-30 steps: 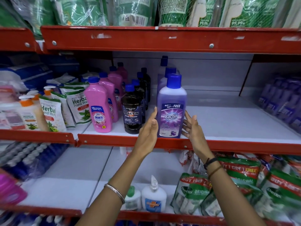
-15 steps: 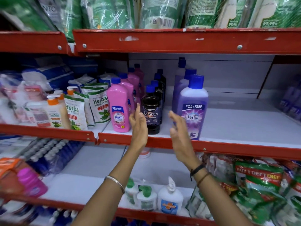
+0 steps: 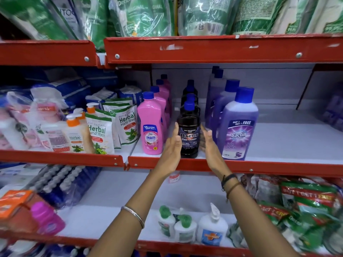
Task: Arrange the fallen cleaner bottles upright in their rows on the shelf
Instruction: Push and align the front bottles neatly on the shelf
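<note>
The red-edged shelf (image 3: 278, 143) is carrying three rows of cleaner bottles running back from its front edge, all standing upright. The purple Bactin bottle (image 3: 238, 125) is heading the right-hand row, the pink Shakti bottle (image 3: 151, 127) the left-hand one. The dark Bactin bottle (image 3: 189, 134) is standing between them at the front edge. The left hand (image 3: 171, 148) and right hand (image 3: 210, 145) are flanking it, palms facing, fingers spread wide, gripping nothing; contact cannot be confirmed.
</note>
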